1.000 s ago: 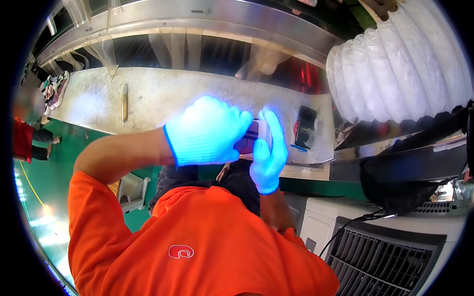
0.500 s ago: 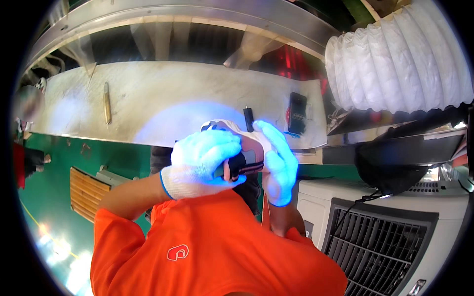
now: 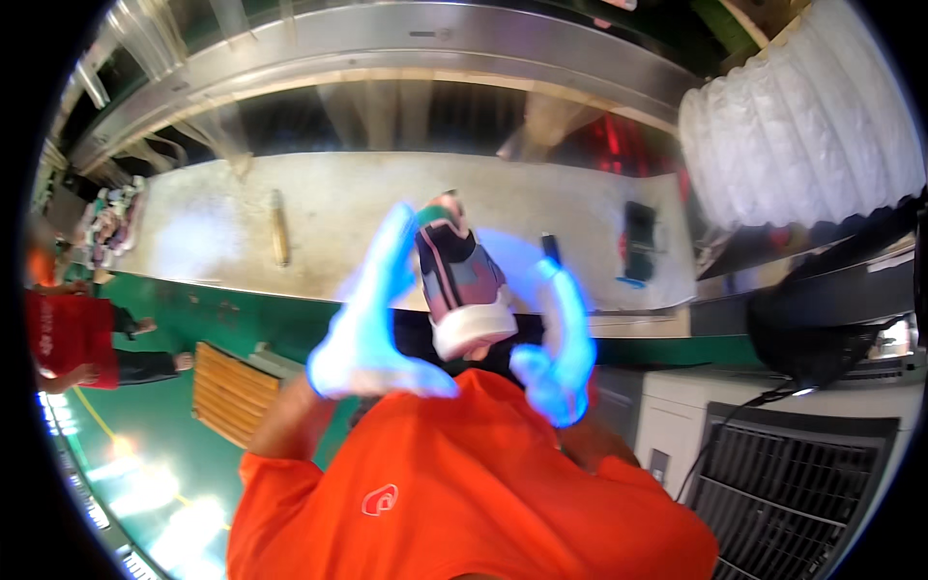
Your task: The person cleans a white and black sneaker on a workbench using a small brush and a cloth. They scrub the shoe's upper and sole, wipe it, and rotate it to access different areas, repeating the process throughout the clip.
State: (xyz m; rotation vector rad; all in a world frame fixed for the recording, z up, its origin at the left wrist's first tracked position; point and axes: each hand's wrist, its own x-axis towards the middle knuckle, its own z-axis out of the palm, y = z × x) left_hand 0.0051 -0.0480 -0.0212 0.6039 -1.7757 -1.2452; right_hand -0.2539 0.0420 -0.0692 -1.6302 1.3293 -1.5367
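A shoe point(image 3: 459, 275) in mauve, grey and black, with a white sole edge and a green patch at its far end, stands out between my two gloved hands. It is tilted, with the white part nearest me. My left hand point(image 3: 372, 324) is open along its left side, fingers stretched away from me and thumb apart; the fingertips come close to the shoe, and contact is unclear. To the right, my right hand point(image 3: 559, 348) is open and slightly curved, with a gap between it and the shoe. Blue light falls on both gloves.
On the pale worktop point(image 3: 358, 208) lie a brown pen-like tool point(image 3: 279, 227), a small black stick-like object point(image 3: 550, 247) and a dark phone point(image 3: 638, 240). A white ribbed duct point(image 3: 797, 121) hangs at right, above a grilled machine point(image 3: 783, 483). A slatted wooden seat point(image 3: 232, 391) and another person point(image 3: 82, 333) are at left.
Both hands have come off the shoe and spread apart. The shoe has turned from lying crosswise in them to pointing away from me. The whole view has shifted.
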